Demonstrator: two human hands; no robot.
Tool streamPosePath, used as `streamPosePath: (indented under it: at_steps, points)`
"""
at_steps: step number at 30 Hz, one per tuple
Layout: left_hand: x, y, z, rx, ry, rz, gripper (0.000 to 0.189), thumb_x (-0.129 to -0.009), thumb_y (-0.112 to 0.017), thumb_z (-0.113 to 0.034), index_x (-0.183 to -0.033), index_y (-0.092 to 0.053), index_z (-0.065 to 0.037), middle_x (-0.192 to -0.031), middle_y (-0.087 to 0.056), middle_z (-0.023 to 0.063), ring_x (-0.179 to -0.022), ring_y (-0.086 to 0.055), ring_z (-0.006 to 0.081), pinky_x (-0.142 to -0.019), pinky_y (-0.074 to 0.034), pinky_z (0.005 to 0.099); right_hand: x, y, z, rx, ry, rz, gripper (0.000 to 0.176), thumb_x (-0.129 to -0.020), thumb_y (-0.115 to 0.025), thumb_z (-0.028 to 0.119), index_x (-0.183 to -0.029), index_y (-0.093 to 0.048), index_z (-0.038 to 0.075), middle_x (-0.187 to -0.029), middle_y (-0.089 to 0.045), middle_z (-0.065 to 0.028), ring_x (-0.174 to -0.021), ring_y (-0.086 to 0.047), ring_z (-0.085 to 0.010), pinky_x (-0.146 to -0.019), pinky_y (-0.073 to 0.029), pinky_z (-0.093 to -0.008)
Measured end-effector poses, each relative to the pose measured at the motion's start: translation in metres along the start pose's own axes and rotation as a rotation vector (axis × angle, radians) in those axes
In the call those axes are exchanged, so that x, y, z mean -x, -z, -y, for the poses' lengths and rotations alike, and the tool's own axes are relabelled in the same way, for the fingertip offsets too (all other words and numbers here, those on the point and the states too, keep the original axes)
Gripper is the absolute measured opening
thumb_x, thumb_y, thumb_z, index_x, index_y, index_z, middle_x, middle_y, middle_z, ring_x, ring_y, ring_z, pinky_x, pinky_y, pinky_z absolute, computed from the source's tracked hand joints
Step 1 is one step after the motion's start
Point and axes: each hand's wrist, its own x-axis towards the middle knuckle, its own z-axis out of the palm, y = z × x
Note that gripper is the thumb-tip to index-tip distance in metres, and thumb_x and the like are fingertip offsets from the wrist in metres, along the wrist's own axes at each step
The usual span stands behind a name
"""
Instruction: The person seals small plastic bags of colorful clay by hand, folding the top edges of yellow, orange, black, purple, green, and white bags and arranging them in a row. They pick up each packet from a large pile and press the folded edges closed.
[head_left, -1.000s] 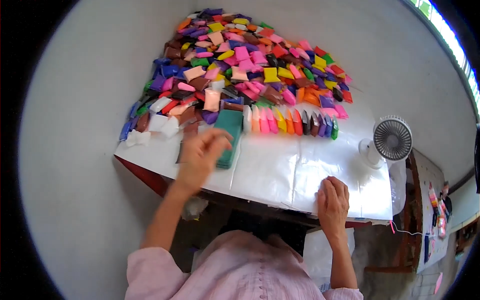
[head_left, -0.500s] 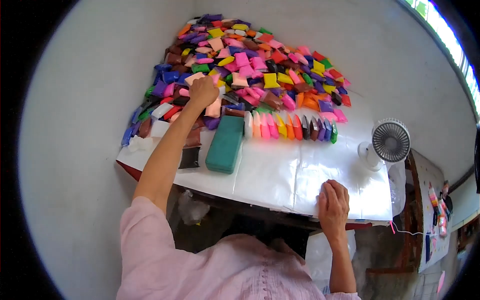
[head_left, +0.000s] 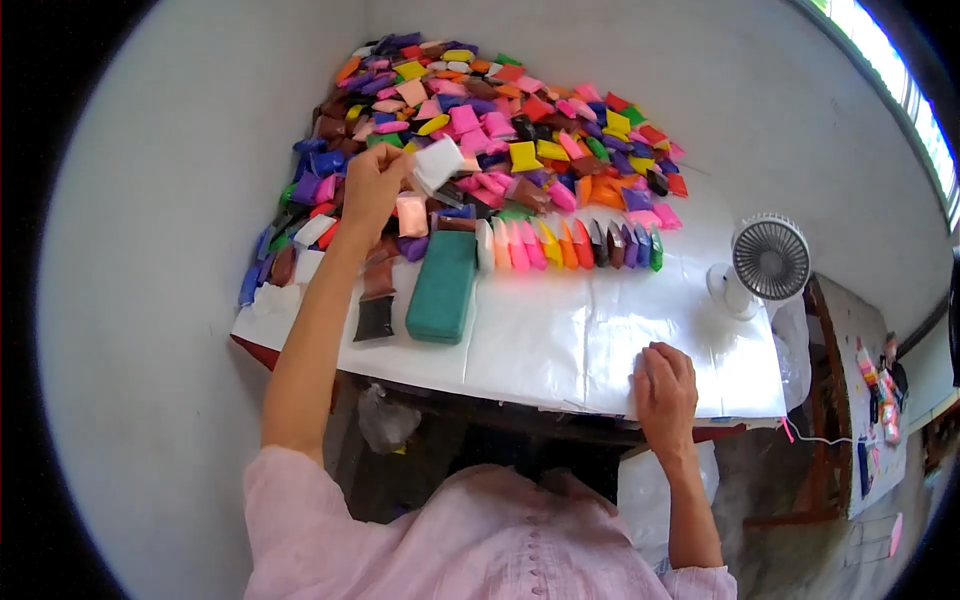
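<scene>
The left arm [head_left: 312, 325] is stretched far forward and to the left, almost straight. The left hand [head_left: 372, 185] is raised at its end, with the fingers pinched together. The right arm [head_left: 692, 510] stays near the body on the right. The right hand [head_left: 663, 392] lies palm down, fingers loosely curled, gripping nothing.

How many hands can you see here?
2. The left hand holds a white packet over the coloured pile; the right hand rests on the white sheet near its edge.
</scene>
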Motion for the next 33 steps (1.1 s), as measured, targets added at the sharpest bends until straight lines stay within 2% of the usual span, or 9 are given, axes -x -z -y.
streamPosePath:
  at_steps: [3, 8, 10, 12, 13, 17, 21, 27, 33]
  points:
    - [0.061, -0.025, -0.045, 0.07, -0.025, 0.147, 0.009, -0.089, -0.061, -0.012, -0.086, -0.062, -0.004, -0.076, -0.055, -0.004, -0.068, -0.048, 0.0052, -0.064, -0.039, 0.0199, -0.01, 0.013, 0.012, -0.28, -0.117, -0.102, 0.021, -0.087, -0.061, 0.004, -0.106, -0.061, -0.004, -0.104, -0.062, -0.018, -0.087, -0.064, -0.0277, -0.071, -0.052, -0.0329]
    - [0.159, -0.083, -0.06, 0.214, -0.031, 0.391, 0.007, -0.089, -0.064, -0.007, -0.089, -0.061, -0.001, -0.081, -0.057, -0.0026, -0.074, -0.048, 0.0045, -0.067, -0.04, 0.0188, -0.036, 0.038, 0.05, -0.851, -0.358, 0.045, 0.027, -0.088, -0.066, 0.015, -0.109, -0.063, -0.001, -0.104, -0.063, -0.0104, -0.09, -0.062, -0.0166, -0.074, -0.05, -0.0268]
    - [0.19, -0.105, -0.066, 0.323, 0.042, 0.436, 0.005, -0.09, -0.063, -0.005, -0.092, -0.061, 0.0, -0.091, -0.06, 0.0003, -0.076, -0.048, 0.006, -0.071, -0.041, 0.0196, -0.036, 0.033, 0.047, -0.905, -0.359, 0.106, 0.03, -0.086, -0.069, 0.017, -0.11, -0.064, -0.001, -0.104, -0.063, -0.0097, -0.091, -0.06, -0.0152, -0.075, -0.049, -0.0264]
    - [0.211, -0.121, -0.064, 0.438, 0.072, 0.463, 0.006, -0.091, -0.062, -0.006, -0.094, -0.061, -0.001, -0.094, -0.06, 0.0016, -0.079, -0.05, 0.0068, -0.073, -0.042, 0.0206, -0.025, 0.03, 0.043, -1.07, -0.503, 0.159, 0.027, -0.085, -0.071, 0.016, -0.105, -0.066, -0.001, -0.089, -0.064, -0.0024, -0.081, -0.058, -0.0077, -0.071, -0.049, -0.0241]
    - [0.221, -0.127, -0.065, 0.489, 0.118, 0.428, 0.009, -0.092, -0.062, -0.009, -0.095, -0.061, -0.001, -0.086, -0.06, 0.0, -0.079, -0.052, 0.0065, -0.074, -0.043, 0.0213, -0.019, 0.028, 0.043, -1.139, -0.513, 0.097, 0.024, -0.085, -0.072, 0.016, -0.102, -0.066, -0.001, -0.086, -0.064, -0.001, -0.076, -0.056, -0.0061, -0.068, -0.047, -0.0224]
    - [0.244, -0.143, -0.068, 0.686, 0.326, 0.455, 0.016, -0.092, -0.062, -0.009, -0.104, -0.06, 0.002, -0.089, -0.06, 0.0004, -0.081, -0.053, 0.0063, -0.074, -0.045, 0.0217, 0.0, 0.036, 0.048, -1.305, -0.61, -0.003, 0.016, -0.084, -0.073, 0.014, -0.09, -0.066, 0.001, -0.08, -0.061, 0.0019, -0.067, -0.049, -0.0027, -0.058, -0.04, -0.0182]
    - [0.263, -0.151, -0.062, 0.741, 0.389, 0.548, 0.017, -0.09, -0.066, -0.009, -0.103, -0.063, 0.002, -0.091, -0.064, -0.0002, -0.083, -0.057, 0.0063, -0.076, -0.047, 0.022, 0.022, 0.027, 0.046, -1.09, -0.525, -0.138, 0.017, -0.085, -0.073, 0.014, -0.081, -0.061, 0.002, -0.072, -0.053, 0.0058, -0.063, -0.044, -0.0005, -0.054, -0.034, -0.0173]
    - [0.271, -0.148, -0.063, 0.661, 0.347, 0.553, 0.013, -0.091, -0.066, -0.01, -0.097, -0.063, 0.002, -0.085, -0.06, -0.0012, -0.077, -0.053, 0.0045, -0.067, -0.044, 0.0197, 0.021, 0.038, 0.057, -1.111, -0.639, -0.062, 0.018, -0.084, -0.071, 0.012, -0.075, -0.059, 0.002, -0.066, -0.049, 0.0064, -0.06, -0.04, -0.0002, -0.051, -0.031, -0.0183]
    - [0.282, -0.153, -0.064, 0.68, 0.387, 0.531, 0.013, -0.09, -0.066, -0.01, -0.096, -0.063, 0.001, -0.082, -0.06, -0.0022, -0.074, -0.052, 0.0034, -0.065, -0.042, 0.0187, 0.03, 0.033, 0.046, -0.898, -0.51, -0.124, 0.022, -0.084, -0.071, 0.015, -0.072, -0.059, 0.001, -0.066, -0.049, 0.0048, -0.06, -0.04, -0.0027, -0.052, -0.029, -0.0203]
